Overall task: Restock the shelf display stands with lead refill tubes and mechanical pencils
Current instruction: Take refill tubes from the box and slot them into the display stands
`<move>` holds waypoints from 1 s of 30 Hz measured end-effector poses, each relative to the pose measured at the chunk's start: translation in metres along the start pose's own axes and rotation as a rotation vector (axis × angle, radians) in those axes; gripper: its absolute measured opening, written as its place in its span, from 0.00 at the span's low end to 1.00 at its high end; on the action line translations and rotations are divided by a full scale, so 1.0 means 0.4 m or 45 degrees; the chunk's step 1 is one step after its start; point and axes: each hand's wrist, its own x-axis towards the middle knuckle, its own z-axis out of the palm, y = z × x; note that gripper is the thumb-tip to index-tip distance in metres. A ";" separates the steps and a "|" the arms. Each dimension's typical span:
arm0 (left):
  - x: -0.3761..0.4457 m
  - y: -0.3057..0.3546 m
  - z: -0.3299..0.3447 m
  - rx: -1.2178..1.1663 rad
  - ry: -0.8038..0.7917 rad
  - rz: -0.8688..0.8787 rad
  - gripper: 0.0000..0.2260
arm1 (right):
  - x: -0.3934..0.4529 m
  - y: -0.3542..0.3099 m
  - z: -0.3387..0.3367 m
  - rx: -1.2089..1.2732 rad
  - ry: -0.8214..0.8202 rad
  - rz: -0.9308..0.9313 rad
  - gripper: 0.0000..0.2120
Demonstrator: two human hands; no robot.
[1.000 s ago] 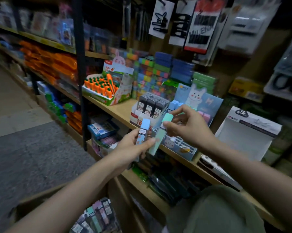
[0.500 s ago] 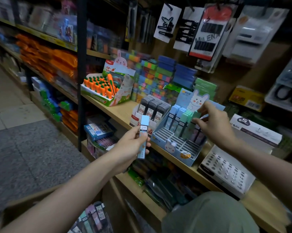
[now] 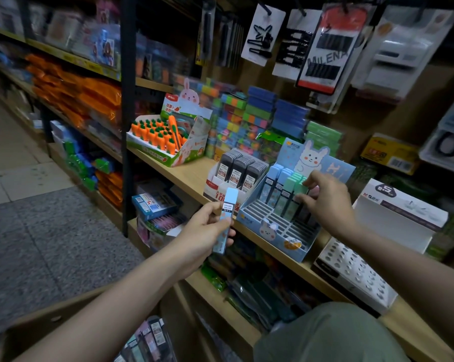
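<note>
currently a green lead refill tube is pinched in the right hand grip, being seated in the bunny display stand; a blue lead refill tube is clenched in the left hand grip, judged next for an empty slot.

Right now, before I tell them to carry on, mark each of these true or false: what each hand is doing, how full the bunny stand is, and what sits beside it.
1. The left hand holds a blue-capped lead refill tube. True.
2. The right hand rests on the carrot display. False: it is at the green tubes in the blue bunny stand.
3. The bunny stand's front slots are full. False: the front rows are empty.
4. A stand of dark refill tubes sits left of the bunny stand. True.
</note>
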 end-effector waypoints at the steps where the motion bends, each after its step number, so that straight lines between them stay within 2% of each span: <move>1: 0.001 -0.002 0.000 0.020 -0.005 0.011 0.14 | 0.000 0.000 0.004 -0.007 0.009 0.012 0.13; 6: 0.000 -0.009 0.007 0.059 -0.020 0.045 0.16 | 0.004 0.001 0.009 0.003 -0.017 0.103 0.14; 9: -0.003 -0.005 0.004 0.059 0.000 0.067 0.15 | -0.005 -0.005 0.001 0.012 0.063 0.101 0.18; 11: -0.005 -0.001 0.002 0.075 0.019 0.102 0.15 | -0.017 -0.031 -0.003 0.124 0.094 0.094 0.17; 12: -0.005 -0.001 0.001 0.076 0.025 0.115 0.14 | -0.024 -0.056 -0.004 0.249 0.023 0.105 0.15; 15: -0.004 -0.003 -0.001 0.130 -0.018 0.134 0.13 | -0.044 -0.148 0.006 0.674 -0.392 0.125 0.14; 18: 0.005 -0.009 -0.001 0.220 -0.109 0.172 0.10 | -0.047 -0.211 0.023 0.705 -0.530 -0.033 0.15; 23: 0.042 -0.015 0.008 0.388 -0.118 0.237 0.09 | -0.007 -0.214 -0.002 0.573 -0.508 -0.054 0.05; 26: 0.075 -0.024 0.008 0.739 -0.033 0.436 0.13 | 0.051 -0.174 -0.057 0.495 -0.344 -0.044 0.08; 30: 0.095 -0.045 -0.002 1.268 -0.128 0.610 0.22 | 0.124 -0.124 -0.095 0.402 -0.173 0.004 0.11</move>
